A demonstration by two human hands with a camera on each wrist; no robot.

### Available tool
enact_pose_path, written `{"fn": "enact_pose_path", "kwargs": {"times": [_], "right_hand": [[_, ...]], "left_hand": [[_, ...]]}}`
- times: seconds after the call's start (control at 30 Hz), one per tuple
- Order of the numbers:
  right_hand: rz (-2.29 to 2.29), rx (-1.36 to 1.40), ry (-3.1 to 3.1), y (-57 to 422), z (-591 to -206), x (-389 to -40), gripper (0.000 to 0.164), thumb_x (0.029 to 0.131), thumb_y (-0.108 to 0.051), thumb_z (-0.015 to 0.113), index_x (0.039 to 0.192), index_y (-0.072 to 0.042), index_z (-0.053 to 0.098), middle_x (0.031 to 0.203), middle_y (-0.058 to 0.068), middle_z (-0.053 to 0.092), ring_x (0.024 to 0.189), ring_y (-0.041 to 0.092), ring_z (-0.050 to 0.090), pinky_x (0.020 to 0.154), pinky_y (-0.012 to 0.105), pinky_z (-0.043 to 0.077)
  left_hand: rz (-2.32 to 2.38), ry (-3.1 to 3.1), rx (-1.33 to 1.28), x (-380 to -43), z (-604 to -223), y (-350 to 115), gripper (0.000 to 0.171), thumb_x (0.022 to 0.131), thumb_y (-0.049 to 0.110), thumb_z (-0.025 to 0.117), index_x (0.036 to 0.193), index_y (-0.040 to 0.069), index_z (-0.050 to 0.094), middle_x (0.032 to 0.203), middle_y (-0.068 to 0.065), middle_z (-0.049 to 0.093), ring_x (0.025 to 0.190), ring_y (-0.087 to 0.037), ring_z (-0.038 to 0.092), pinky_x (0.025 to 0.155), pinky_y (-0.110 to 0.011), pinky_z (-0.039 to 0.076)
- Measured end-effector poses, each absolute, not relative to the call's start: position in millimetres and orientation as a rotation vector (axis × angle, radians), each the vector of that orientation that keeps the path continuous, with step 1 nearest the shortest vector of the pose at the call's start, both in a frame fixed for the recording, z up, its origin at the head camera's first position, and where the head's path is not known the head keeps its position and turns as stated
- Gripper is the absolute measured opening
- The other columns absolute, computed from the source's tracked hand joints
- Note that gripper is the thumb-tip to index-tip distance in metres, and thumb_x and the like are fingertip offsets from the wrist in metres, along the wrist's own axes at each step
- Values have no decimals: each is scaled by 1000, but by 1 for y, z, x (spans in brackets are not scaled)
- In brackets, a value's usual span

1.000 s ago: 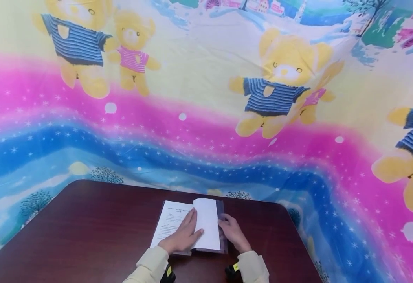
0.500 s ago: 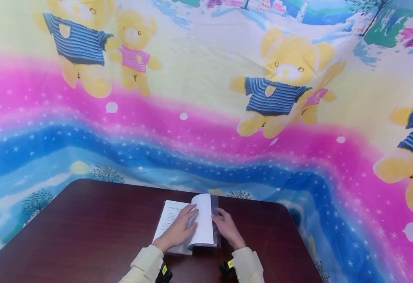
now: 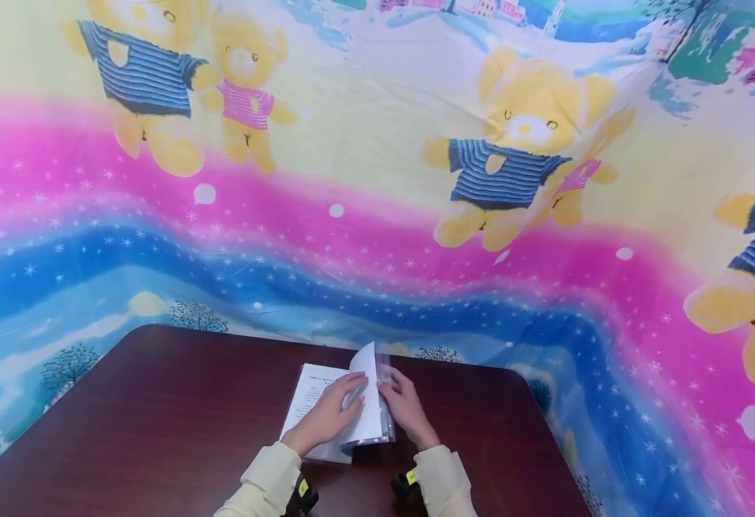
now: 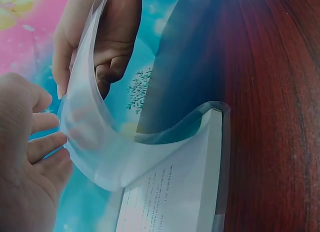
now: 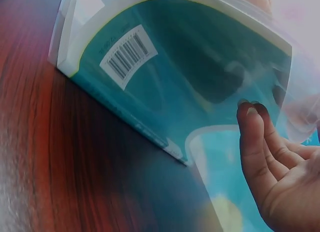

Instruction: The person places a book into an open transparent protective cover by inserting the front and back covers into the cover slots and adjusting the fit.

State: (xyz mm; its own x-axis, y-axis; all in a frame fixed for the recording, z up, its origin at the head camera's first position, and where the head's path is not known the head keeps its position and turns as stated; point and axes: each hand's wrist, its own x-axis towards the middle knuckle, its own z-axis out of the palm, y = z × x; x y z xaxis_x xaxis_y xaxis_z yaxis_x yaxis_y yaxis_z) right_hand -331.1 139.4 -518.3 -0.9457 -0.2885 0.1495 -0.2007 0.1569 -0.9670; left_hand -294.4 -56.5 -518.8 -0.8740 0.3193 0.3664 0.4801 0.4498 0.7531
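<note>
An open book [image 3: 315,395] with printed pages lies on the table, its right part raised and curving up. Its teal back cover [image 5: 175,66] bears a barcode label [image 5: 128,56] and is wrapped in a clear plastic book cover [image 5: 212,179]. My left hand [image 3: 328,416] reaches over the book, fingers loosely bent and fingertips at the blank raised page [image 4: 107,147]. With thumb on one side and fingers on the other, my right hand [image 3: 408,409] pinches the outer edge of the raised back cover and its clear plastic. The right fingers are partly hidden behind it in the left wrist view.
The dark reddish wooden table [image 3: 177,416] extends around the book. Behind it hangs a backdrop cloth [image 3: 351,158] printed with bears, close to the table's far edge. Black wrist devices [image 3: 404,482] sit under both cuffs.
My right hand has moved left and lifted the back cover and page edge, which now stand up more steeply and curve toward the left. My left hand's fingers have bent a little from lying flat.
</note>
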Motion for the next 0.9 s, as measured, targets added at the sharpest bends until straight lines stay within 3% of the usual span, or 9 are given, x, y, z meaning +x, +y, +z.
{"fn": "enact_pose_path", "kwargs": {"times": [0.2, 0.37, 0.53, 0.67, 0.9], "right_hand": [[-1981, -526, 2292, 130, -515, -332, 52, 107, -26, 53, 153, -4, 42, 136, 24, 61, 100, 23, 71, 82, 33, 60], [-2021, -569, 2240, 122, -512, -332, 49, 109, -29, 49, 149, -1, 47, 135, 23, 61, 106, 20, 67, 88, 33, 57], [-2024, -618, 2179, 115, -510, -330, 55, 110, -40, 42, 148, -1, 49, 137, 26, 57, 109, 24, 67, 95, 49, 56], [-2012, -682, 2132, 110, -510, -329, 57, 110, -42, 39, 149, 0, 48, 142, 28, 54, 115, 35, 65, 101, 65, 48], [-1959, -731, 2140, 101, -513, -326, 55, 111, -38, 37, 149, 0, 49, 141, 25, 55, 123, 43, 60, 107, 67, 41]], "left_hand": [[-1430, -2505, -673, -294, -515, -60, 45, 107, 23, 51, 146, 0, 52, 154, -22, 46, 142, -42, 44, 112, -58, 41], [-1493, -2466, -703, -293, -512, -65, 48, 108, 21, 48, 150, -3, 46, 153, -26, 45, 139, -40, 48, 108, -55, 47], [-1544, -2481, -658, -291, -508, -70, 52, 111, 30, 43, 153, -1, 42, 154, -22, 46, 134, -38, 54, 108, -53, 46], [-1599, -2504, -587, -290, -507, -76, 60, 110, 44, 38, 156, 6, 39, 156, -17, 45, 135, -37, 53, 109, -56, 45], [-1626, -2509, -501, -290, -503, -85, 65, 108, 52, 36, 156, 8, 40, 154, -17, 48, 137, -38, 52, 110, -58, 44]]}}
